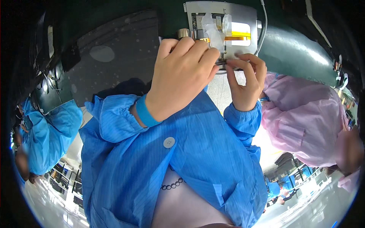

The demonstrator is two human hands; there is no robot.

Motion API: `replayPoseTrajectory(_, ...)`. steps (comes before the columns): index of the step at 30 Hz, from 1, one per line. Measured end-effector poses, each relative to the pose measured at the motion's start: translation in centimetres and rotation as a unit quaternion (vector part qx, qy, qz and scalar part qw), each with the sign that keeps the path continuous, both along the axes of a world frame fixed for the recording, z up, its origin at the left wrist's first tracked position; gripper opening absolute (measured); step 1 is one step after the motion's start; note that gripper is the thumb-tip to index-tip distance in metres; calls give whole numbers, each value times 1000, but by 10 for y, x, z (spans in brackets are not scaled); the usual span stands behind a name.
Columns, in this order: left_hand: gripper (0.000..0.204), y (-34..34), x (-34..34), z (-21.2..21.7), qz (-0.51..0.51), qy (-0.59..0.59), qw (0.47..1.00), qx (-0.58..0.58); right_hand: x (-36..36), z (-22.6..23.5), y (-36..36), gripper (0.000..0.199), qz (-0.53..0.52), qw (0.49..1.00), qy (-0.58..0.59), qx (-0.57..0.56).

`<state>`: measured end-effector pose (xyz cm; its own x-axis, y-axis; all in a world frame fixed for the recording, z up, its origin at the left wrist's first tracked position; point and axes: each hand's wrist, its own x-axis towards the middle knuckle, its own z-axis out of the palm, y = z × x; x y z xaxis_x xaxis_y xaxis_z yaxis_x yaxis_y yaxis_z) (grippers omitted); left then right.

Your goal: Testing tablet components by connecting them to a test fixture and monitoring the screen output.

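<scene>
A silver electronic panel (239,13) lies on the bench, with a dark circuit board, translucent white film strips (215,36), and an orange flat cable (236,38). My left hand (186,72) is curled over its near left side, back of the hand up; the fingertips and whatever they hold are hidden. Just beyond its knuckles a short metallic cylinder (183,33) shows. At the panel's near edge my right hand (246,81) has thumb and forefinger drawn together by a small dark part (221,61), too small to name. A yellow strip (241,32) lies in the panel's white area.
A white cable (263,34) runs along the panel's right side. To the left is a large dark sheet (118,53) with pale specks. A person in a pink coat (304,117) sits at my right, another in light blue (53,133) at my left.
</scene>
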<state>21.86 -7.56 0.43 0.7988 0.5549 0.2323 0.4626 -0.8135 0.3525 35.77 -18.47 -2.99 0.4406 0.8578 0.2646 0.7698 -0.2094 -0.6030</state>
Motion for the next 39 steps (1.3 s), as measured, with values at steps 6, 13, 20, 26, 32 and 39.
replayPoseTrajectory(6, 12, 5, 0, 6, -7, -16, 997, -79, 3, 12, 9, 22, 26, 998, 55, 24)
replayPoseTrajectory(13, 12, 14, 4, 21, 52, -86, 989, -112, 16, 37, 28, 14, 73, 962, 260, 31)
replayPoseTrajectory(20, 21, 20, 16, 26, 21, -94, 995, -14, 16, 39, 39, 12, 52, 949, 308, 40)
replayPoseTrajectory(26, 19, 21, 36, 28, 36, -62, 997, 19, 30, 35, 41, 13, 36, 973, 225, 36)
replayPoseTrajectory(32, 19, 23, 37, 24, 73, 10, 997, 37, 21, 24, 49, 16, 22, 991, 131, 4)
replayPoseTrajectory(39, 19, 27, 29, 20, 70, -3, 997, 17, 15, 22, 55, 17, 36, 997, 61, 9)
